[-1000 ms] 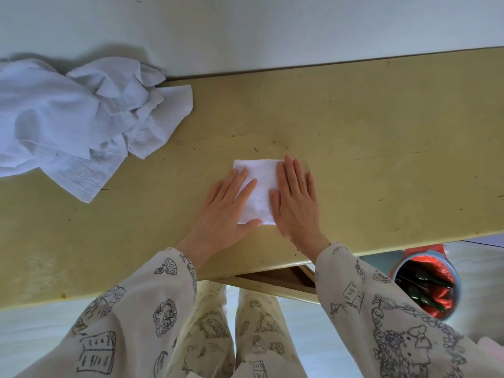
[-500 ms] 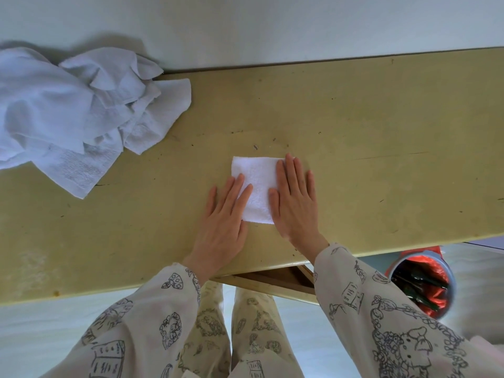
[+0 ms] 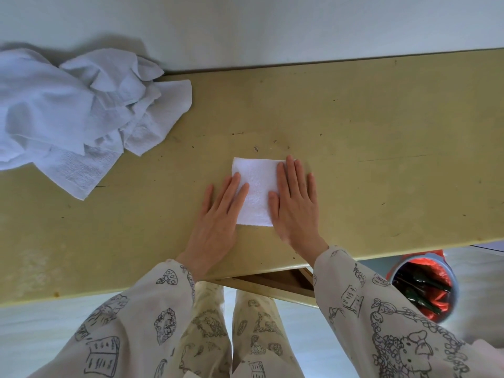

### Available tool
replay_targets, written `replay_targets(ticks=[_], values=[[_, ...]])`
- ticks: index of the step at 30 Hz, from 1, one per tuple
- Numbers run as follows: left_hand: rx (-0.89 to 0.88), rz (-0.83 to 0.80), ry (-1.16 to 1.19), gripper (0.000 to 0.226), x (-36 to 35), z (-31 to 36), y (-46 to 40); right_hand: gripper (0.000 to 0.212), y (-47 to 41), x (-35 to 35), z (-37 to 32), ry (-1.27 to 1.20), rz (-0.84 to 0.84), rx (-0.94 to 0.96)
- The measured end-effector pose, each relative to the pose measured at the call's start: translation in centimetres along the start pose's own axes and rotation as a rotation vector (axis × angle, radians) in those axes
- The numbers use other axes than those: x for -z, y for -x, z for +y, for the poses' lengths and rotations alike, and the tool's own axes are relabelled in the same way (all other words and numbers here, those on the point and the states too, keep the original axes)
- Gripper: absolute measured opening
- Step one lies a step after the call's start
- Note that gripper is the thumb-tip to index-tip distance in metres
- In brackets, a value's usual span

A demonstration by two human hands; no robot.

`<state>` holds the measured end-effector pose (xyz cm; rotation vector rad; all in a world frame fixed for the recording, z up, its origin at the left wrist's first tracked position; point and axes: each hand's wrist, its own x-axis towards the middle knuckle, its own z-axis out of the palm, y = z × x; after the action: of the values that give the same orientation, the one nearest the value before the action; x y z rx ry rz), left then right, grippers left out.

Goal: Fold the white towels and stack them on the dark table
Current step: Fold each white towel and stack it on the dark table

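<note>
Fingers (image 3: 290, 173) of both hands lie flat and stretched, not clenched and not grasping anything: they only press down. Left hand (image 3: 219, 214) rests with its fingertips on the left edge of the folded towel (image 3: 257, 186), and the right hand (image 3: 296, 205) covers the right edge, so the small white square is held between them on the yellow-green table (image 3: 381, 159). I think the palms are laid like this to flatten the folds and keep the layers from opening again, which soft terry cloth does easily.

From the folded towel, the heap of unfolded towels (image 3: 81, 113) lies at about 10 o'clock, well apart, against the wall; it is probably kept there so that the working place in front of the person is free. At about 4 o'clock, below the table edge, stands a round bin (image 3: 425, 290) with red lining.

No dark table appears in this view, so the stacking place cannot be told. The fold seems finished; many towels remain.
</note>
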<state>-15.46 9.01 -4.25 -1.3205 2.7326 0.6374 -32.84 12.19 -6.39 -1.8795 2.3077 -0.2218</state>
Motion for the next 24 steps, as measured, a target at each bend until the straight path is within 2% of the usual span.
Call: replay_targets(ticks=[3, 5, 8, 10, 16, 20, 24], values=[[-0.09, -0.093, 0.037, 0.073, 0.8, -1.5, 0.1, 0.055, 0.0, 0.0, 0.1, -0.005, 0.003, 0.014], [-0.055, -0.11, 0.143, 0.085, 2.0, -2.1, -0.5, 0.055, 0.0, 0.1, 0.2, -0.004, 0.0, 0.034], [0.16, 0.063, 0.341, 0.062, 3.9, -2.0, -3.2, 0.055, -0.1, 0.2, 0.4, 0.0, -0.018, 0.053], [0.266, 0.105, 0.381, 0.041, 4.4, -2.0, -5.4, 0.056, -0.1, 0.3, 0.5, -0.005, -0.031, 0.065], [0.251, -0.093, 0.272, 0.025, 5.4, -1.9, -8.3, 0.057, -0.2, 0.5, 1.2, -0.001, -0.061, 0.111], [0.248, -0.245, 0.134, 0.032, 6.5, -1.6, -9.2, 0.056, -0.2, 0.5, 1.2, -0.004, -0.061, 0.117], [0.257, -0.281, 0.023, 0.04, 7.2, -1.5, -10.3, 0.056, -0.2, 0.5, 1.4, 0.003, -0.055, 0.13]])
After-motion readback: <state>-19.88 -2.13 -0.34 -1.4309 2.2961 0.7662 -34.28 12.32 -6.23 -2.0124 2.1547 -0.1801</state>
